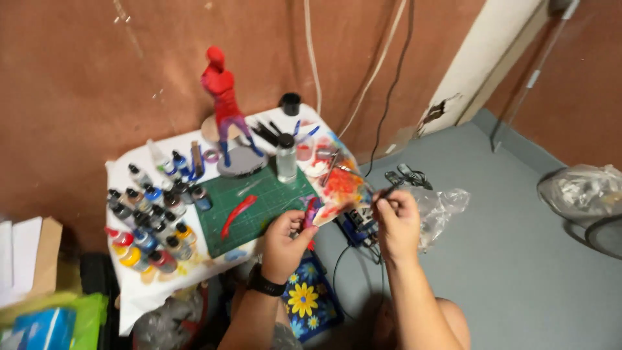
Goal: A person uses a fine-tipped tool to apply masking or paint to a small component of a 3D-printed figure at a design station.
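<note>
My left hand (285, 241), with a black watch on its wrist, grips a small red and blue figure part (310, 215) over the table's front right corner. Just to the right, my right hand (396, 223) pinches a thin dark paintbrush (383, 193) whose tip points toward the part. A paint-smeared palette sheet (341, 185) in orange, red and white lies at the table edge, between and behind both hands. On the green cutting mat (256, 204) lies a curved red piece (238, 215). A red and blue figure (225, 104) stands on a round grey base at the back.
Several small paint bottles (149, 220) crowd the table's left side. A clear jar with a black lid (286, 157) stands by the mat. Cables and a clear plastic bag (444, 207) lie on the grey floor to the right. A flowered blue cloth (308, 301) hangs below.
</note>
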